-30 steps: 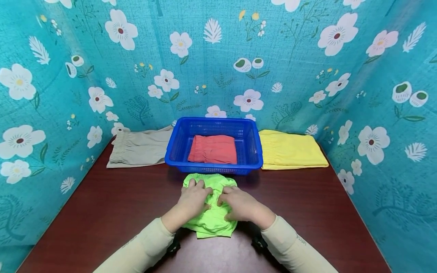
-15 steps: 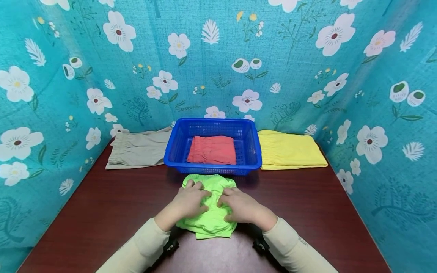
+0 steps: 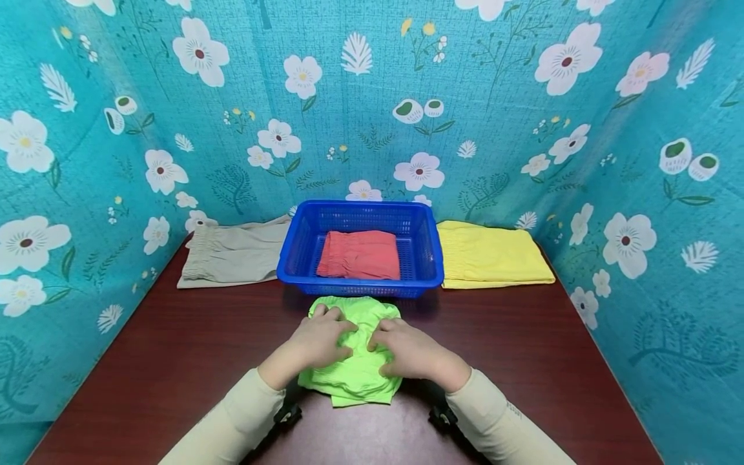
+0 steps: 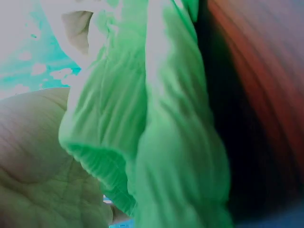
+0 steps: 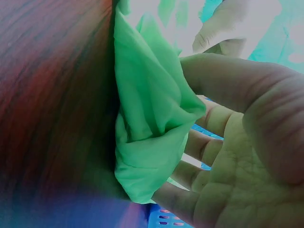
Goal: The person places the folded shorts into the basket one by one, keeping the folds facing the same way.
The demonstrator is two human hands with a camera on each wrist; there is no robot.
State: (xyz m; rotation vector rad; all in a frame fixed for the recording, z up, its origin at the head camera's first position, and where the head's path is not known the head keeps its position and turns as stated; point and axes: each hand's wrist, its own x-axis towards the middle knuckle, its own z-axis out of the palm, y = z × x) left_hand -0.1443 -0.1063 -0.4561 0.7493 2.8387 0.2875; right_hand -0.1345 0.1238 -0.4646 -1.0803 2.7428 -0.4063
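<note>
A: What could go wrong with the green garment [image 3: 356, 378]?

B: It looks loosely layered, so I'd expect the layers to slip apart if the left hand [image 3: 320, 340] and the right hand [image 3: 409, 350] drew on it unevenly. Catching only the top layer would do the same.

A: How do the hands lie?

B: Spread on it, fingers apart and bent, neither clenched. The left hand covers its left part; the right hand is at its right edge, with the thumb close against the cloth.

A: And where is it?

B: On the table [image 3: 203, 368], in the middle, just on the near side of the blue basket [image 3: 360, 283]. The red garment [image 3: 361, 255] inside that basket lies much flatter and neater.

A: So how does the green one look?

B: Bright lime, puffy and creased, its sides bulging. A strip of the under layer pokes out at the near edge. There's a gathered, elastic-looking edge on the left, but the left wrist view is blurry, so I can't say whether that's a waistband or a leg cuff.
</note>
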